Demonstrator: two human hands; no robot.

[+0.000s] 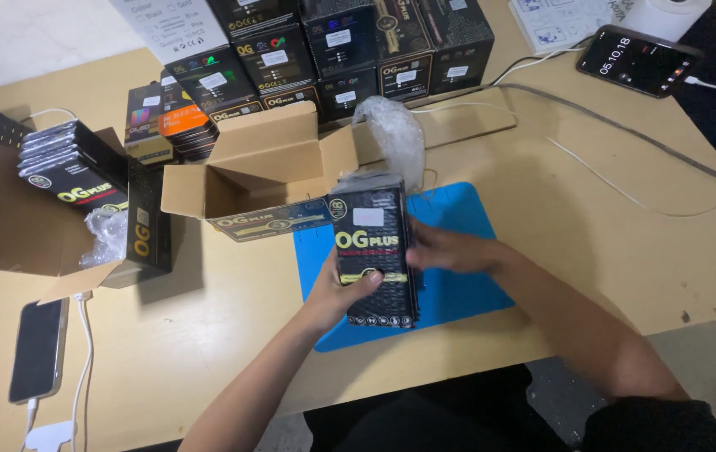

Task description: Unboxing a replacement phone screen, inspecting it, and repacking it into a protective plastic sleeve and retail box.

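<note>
While the black retail box (372, 251) stands over the blue mat (458, 226), the left hand (334, 295) grips its lower edge and the right hand (450, 249) clasps its far side, fingertips hidden. Behind the mat lies an open carton (270, 163).

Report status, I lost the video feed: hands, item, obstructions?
Both hands, left and right, gripping black box stack over blue mat. Open carton just behind.

packs (372, 251) on mat (458, 218) (carton (266, 159) behind)
</note>
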